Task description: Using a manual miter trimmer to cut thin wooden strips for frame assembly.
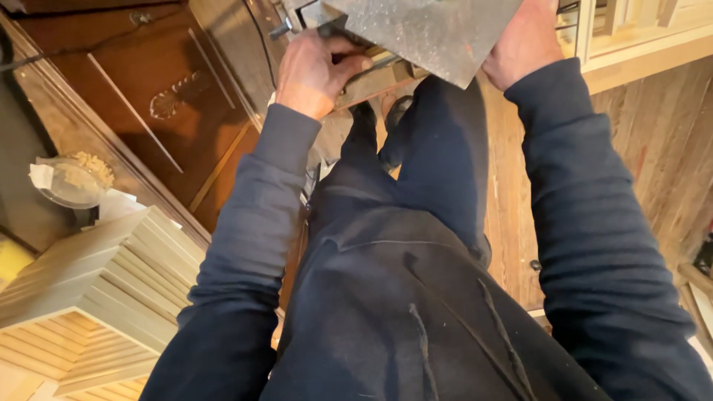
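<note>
A grey speckled metal sheet (431,30) lies at the top of the head view, over a wooden piece (371,82). My left hand (316,70) is curled around the wooden piece and a metal part just under the sheet's left edge. On the sheet's right edge my right hand (523,41) presses, its fingers hidden beyond the frame's top. Both arms are in dark blue sleeves, and my dark trousers and shoes (394,119) show below the sheet.
A dark carved wooden panel (163,104) leans at the left. Pale moulded wood trim (111,275) is stacked at lower left, with a clear plastic container (70,182) beside it. Plank floor (653,134) runs at the right, under light cabinetry (639,30).
</note>
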